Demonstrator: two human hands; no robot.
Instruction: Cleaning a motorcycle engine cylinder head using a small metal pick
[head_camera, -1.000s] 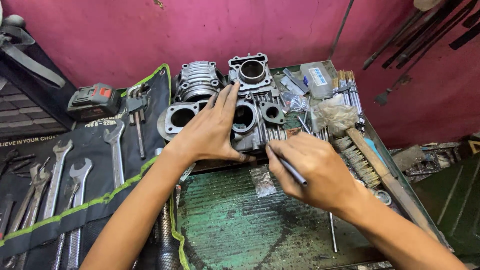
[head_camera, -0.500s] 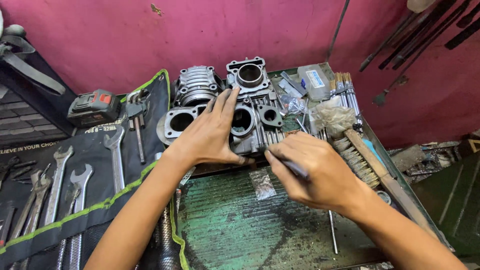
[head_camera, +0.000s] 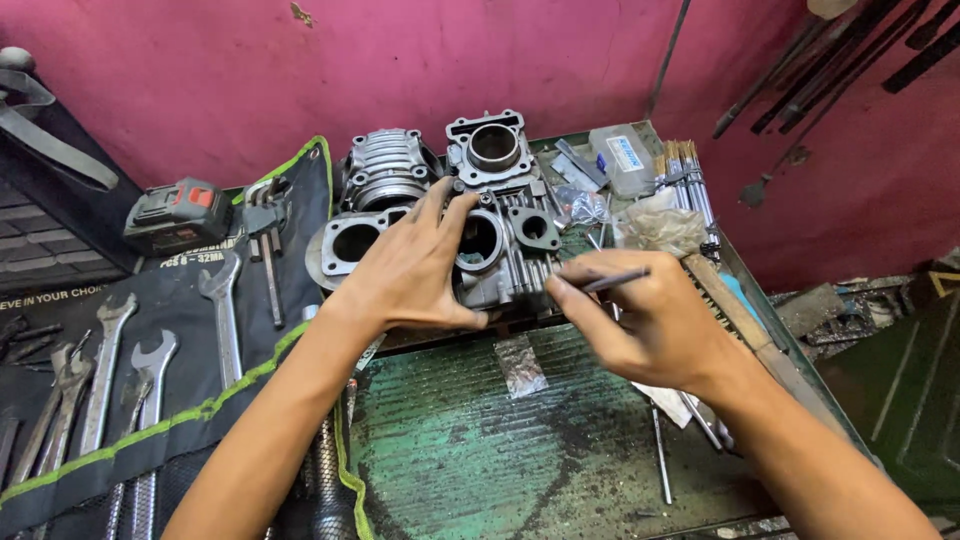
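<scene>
Pink wall behind; below it a worn green metal workbench (head_camera: 450, 450), stained and scuffed. Left hand (head_camera: 415, 270) spread wide, fingers (head_camera: 432, 205) fanned flat over a grey engine cylinder head (head_camera: 510, 250), thumb hooked round its near edge. Right hand (head_camera: 650, 320) pinched narrow round a thin dark metal pick (head_camera: 615, 280), gripped between thumb and forefinger, its tip not clearly seen against the head's finned side. Just beyond the left fingertips, a ribbed cylinder block (head_camera: 385, 170) and a square-topped cylinder (head_camera: 490, 148). Beside the left knuckles, a round flanged part (head_camera: 345, 245). Well left of that wrist, spanners (head_camera: 130, 365) laid out on a black tool roll (head_camera: 60, 330) edged in green, and a battery pack (head_camera: 175, 212) further back. Between both wrists, a small clear plastic bag (head_camera: 522, 365). Beyond the right knuckles, a crumpled rag (head_camera: 660, 228) and brushes (head_camera: 685, 165).
</scene>
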